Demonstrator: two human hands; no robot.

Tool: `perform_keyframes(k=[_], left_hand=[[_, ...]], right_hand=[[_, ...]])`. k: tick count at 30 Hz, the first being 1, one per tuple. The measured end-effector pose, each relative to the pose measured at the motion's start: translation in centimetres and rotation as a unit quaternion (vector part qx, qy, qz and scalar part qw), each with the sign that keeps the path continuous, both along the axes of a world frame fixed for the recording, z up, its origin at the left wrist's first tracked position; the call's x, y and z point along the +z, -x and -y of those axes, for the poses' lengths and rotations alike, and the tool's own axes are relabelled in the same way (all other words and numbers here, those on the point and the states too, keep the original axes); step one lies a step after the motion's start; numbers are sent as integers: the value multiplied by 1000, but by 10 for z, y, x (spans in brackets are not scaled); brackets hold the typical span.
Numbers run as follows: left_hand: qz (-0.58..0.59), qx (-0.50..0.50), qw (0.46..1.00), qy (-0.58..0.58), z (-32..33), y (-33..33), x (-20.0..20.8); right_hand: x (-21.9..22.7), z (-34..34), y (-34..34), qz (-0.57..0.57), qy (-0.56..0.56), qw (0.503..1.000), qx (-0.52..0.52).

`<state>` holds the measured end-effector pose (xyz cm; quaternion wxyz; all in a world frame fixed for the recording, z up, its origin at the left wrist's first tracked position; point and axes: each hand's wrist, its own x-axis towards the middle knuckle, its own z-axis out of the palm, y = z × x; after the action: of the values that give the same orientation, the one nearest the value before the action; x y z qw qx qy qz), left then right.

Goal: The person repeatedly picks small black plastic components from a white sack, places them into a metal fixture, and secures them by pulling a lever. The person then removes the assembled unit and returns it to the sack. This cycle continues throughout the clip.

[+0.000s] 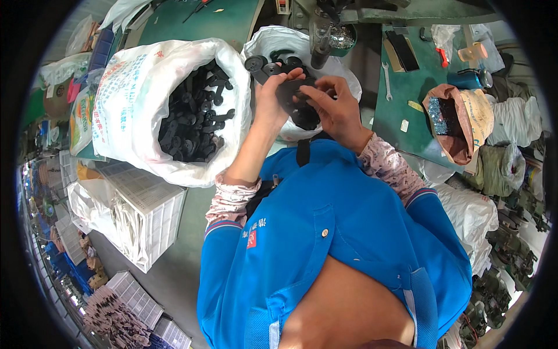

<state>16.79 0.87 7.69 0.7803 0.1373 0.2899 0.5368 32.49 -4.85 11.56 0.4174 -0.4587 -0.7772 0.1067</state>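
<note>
Two green tabletops [226,22] [385,129], one far left and one to the right, flank work that looks partway through a batch. Two white sacks stand between them: the left sack [125,110] holds a deep heap of loose black parts [192,119], and the far sack [264,39], just beyond the hands, shows others. Which sack holds handled pieces and which untouched ones I cannot tell, so the share left stays uncertain; at most a piece or two is being worked on.

Counting down in size: one white slatted crate [158,224] sits on the near left, one brown paper bag [479,119] on the right tabletop. Of two hands, the left hand [272,98] grips a dark, round-ended black piece [288,96] above the far sack; the right hand [338,110] is narrow, its fingertips gathered on that piece from the right. Whether it also pinches something smaller is hidden. The heaped parts run to dozens, too overlapped for an exact count. One blue flask [466,79] and one wrench [387,81] lie farther right.
</note>
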Motion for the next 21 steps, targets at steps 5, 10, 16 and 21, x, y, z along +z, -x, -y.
perform_keyframes(k=[5, 10, 16, 21], left_hand=[[28, -24, 999, -25, -3, 1, 4], [56, -18, 998, -21, -6, -1, 7], [77, -17, 997, 5, -7, 2, 4], [49, 6, 999, 3, -13, 11, 3]], right_hand=[[3, -15, -15, -187, 167, 968, 1], [13, -34, -17, -196, 162, 967, 5], [11, -36, -20, -121, 110, 986, 37], [21, -50, -33, -310, 230, 922, -16]])
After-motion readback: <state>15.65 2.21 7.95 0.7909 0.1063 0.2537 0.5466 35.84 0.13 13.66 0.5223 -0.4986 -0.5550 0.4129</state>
